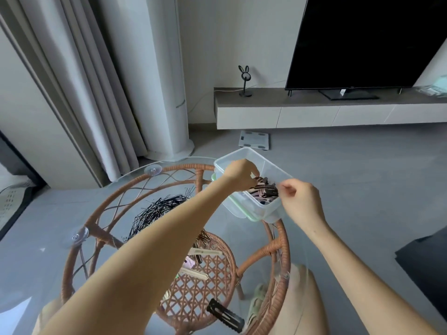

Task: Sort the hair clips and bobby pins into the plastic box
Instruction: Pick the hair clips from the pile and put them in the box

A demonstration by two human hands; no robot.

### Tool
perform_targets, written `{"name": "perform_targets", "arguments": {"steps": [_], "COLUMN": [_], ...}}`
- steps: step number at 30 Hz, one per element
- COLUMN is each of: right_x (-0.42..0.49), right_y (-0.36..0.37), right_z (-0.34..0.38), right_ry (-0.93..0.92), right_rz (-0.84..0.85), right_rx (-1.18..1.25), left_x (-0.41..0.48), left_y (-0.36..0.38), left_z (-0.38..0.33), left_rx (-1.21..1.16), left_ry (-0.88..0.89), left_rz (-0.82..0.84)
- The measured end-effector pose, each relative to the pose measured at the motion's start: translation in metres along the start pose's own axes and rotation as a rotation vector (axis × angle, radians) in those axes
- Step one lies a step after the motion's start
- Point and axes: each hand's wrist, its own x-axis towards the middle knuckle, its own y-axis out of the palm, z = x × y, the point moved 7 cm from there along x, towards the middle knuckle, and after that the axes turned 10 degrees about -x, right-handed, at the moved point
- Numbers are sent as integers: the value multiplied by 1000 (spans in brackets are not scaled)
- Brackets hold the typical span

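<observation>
Clear plastic box (254,154), rectangular, stands on its green-edged lid at the far right rim of a round glass-topped rattan table (101,213). Dark and pink hair clips (264,191) lie heaped in the near half of the box. The left hand (240,174) reaches across the table and into the box from the left, fingers bunched together over the heap; whether they pinch a clip cannot be told. The right hand (301,200) is at the near right corner of the box, thumb and forefinger drawn together just beside the heap, with nothing clearly between them. A loose pile of black bobby pins (157,211) lies on the glass left of the left forearm. More clips lie nearer on the glass, among them cream ones (208,252) and, closest to the viewer, a black snap clip (225,315). Beyond the table a dark television (362,42) stands on a low cabinet (314,114).
</observation>
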Motion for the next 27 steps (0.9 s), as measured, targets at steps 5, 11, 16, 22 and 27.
{"name": "perform_targets", "arguments": {"steps": [5,11,16,22,27], "right_x": [-74,-158,-176,-168,-191], "right_y": [39,83,101,98,109], "right_z": [23,40,60,85,73], "right_ry": [-208,-398,-495,-529,-520], "right_rz": [521,689,623,547,733], "right_rx": [-157,-491,-396,-459,-569], "left_x": [-63,-174,-254,-280,-256], "left_y": [-39,-53,-48,-26,-27], "left_z": [44,124,180,196,200], "left_rx": [-33,75,131,121,135], "left_ry": [-40,-273,-488,-506,-590], "left_rz": [-181,-242,-351,-440,-365]}}
